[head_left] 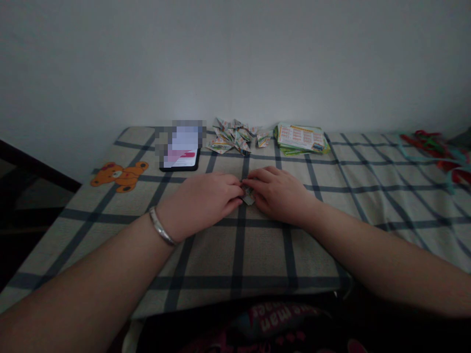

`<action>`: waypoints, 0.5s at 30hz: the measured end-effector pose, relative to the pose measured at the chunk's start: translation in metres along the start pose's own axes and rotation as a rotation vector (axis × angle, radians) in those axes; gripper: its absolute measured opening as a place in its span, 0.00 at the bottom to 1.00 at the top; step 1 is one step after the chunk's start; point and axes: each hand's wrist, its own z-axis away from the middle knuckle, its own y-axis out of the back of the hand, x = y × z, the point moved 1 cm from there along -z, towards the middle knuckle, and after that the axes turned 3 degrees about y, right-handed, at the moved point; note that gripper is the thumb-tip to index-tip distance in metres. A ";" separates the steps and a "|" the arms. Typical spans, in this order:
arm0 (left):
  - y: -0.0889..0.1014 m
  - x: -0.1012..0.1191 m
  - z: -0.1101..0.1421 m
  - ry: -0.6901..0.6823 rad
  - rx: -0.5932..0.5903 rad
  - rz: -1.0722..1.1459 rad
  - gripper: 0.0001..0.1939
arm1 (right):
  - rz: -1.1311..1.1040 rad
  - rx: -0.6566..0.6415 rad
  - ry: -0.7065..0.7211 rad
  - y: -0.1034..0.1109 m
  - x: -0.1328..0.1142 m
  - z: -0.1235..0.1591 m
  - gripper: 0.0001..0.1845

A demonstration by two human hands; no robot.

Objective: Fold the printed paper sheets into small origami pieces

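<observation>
Both hands meet at the middle of the table over a small folded piece of paper (248,197). My left hand (206,198), with a silver bangle at its wrist, pinches the paper's left side between thumb and fingers. From the right, my right hand (281,193) has its fingers closed on the other side. Much of the paper is hidden under the fingers. Beyond the hands lies a pile of folded paper pieces (235,136) with coloured print. A stack of printed paper sheets (301,138) sits to the right of that pile.
A phone (181,149) with a lit, partly blurred screen lies at the back left. Near it is an orange bear figure (119,175). Red, green and pale blue strands (437,152) lie at the far right. The checked tablecloth (206,264) is rumpled on the right, against a wall.
</observation>
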 end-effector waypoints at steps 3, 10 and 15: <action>0.002 -0.001 0.000 -0.004 0.002 0.004 0.10 | -0.006 -0.006 0.004 0.001 0.001 0.000 0.21; 0.002 0.005 0.000 0.035 -0.016 -0.034 0.12 | 0.025 -0.032 -0.023 0.005 0.002 0.003 0.14; 0.005 0.009 0.003 0.047 -0.021 -0.112 0.13 | 0.113 -0.074 -0.037 0.011 -0.002 0.005 0.13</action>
